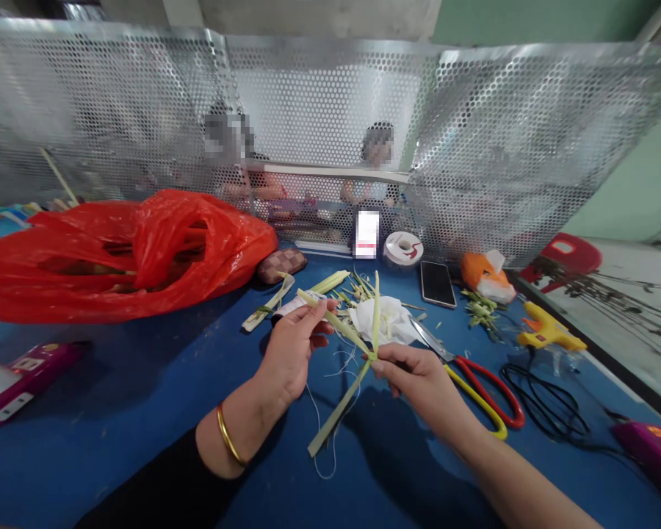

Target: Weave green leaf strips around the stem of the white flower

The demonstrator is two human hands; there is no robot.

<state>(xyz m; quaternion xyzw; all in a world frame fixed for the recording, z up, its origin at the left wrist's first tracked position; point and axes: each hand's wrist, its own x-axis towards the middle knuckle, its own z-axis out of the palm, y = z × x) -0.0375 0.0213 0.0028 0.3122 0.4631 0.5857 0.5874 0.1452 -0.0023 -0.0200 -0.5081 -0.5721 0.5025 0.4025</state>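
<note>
The right hand (419,371) pinches, thumb against forefinger, the point where pale green leaf strips (358,341) meet, its other fingers curled beneath. The left hand (293,344) is half-curled, thumb and fingertips on the strip that runs to the upper left; one more strip stands up from the join and another slants down toward the wearer. The joined strips are held above the blue tabletop (198,389), in front of the wearer. A gold bangle (228,435) circles the left wrist below a black sleeve (170,481).

Loose white thread (324,477) loops under the strips. Just beyond lie a crumpled white tissue (383,321) with leaf scraps around it and, to its left, a bundle of leaf pieces (330,281). Scissors (474,389) with one red and one yellow handle lie beside the right hand. Farther right are a dark-screened smartphone (438,284), an orange tissue pack (485,275) and a yellow glue gun (551,330) near a coiled black cable (556,408). A white spool (403,250) sits beside an upright lit phone (366,235). Left of these are a checkered pouch (280,266) and a large red plastic bag (209,242). Behind stands a perforated metal screen (330,95), with two people visible through it.
</note>
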